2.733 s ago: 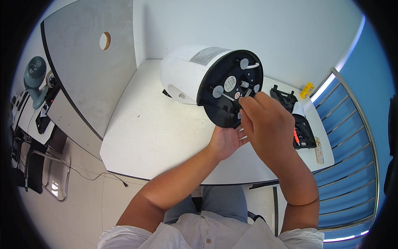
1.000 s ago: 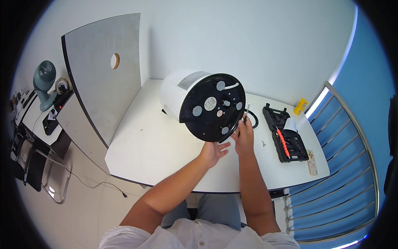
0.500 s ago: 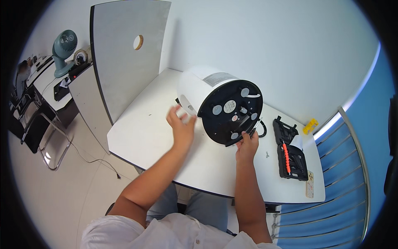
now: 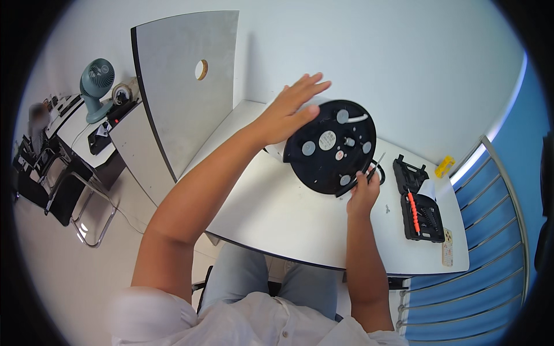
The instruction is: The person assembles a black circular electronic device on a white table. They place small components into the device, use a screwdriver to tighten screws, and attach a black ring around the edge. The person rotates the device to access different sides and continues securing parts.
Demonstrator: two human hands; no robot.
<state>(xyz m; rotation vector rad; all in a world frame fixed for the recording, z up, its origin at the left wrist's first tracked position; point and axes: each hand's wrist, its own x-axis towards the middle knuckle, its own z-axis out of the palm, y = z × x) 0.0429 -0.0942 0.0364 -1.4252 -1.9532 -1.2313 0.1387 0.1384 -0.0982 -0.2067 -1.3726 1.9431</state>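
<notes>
A white rounded appliance with a round black base [image 4: 330, 167] is tilted over on the table, its underside facing me. The underside carries several grey round feet, a white sticker and a short white tube near the top. My left hand [image 4: 291, 112] is open at the upper left of the base, fingers spread, thumb near the rim; it covers much of the white body. My right hand [image 4: 362, 196] is closed at the lower right rim, around what looks like a screwdriver [image 4: 378, 164] with a thin metal shaft. A black loop shows just beyond that hand.
To the right lies an open black tool case [image 4: 424, 225] with an orange flexible shaft [image 4: 414, 213], beside a pale remote control [image 4: 448, 248] and a yellow object [image 4: 445, 166]. A grey partition [image 4: 184, 81] rises at left. Metal railing [image 4: 511, 184] runs along the right.
My left hand has moved up and right, from beside the white body to the top of the base. The view has shifted, and the base now faces me more squarely. My right hand keeps its grip.
</notes>
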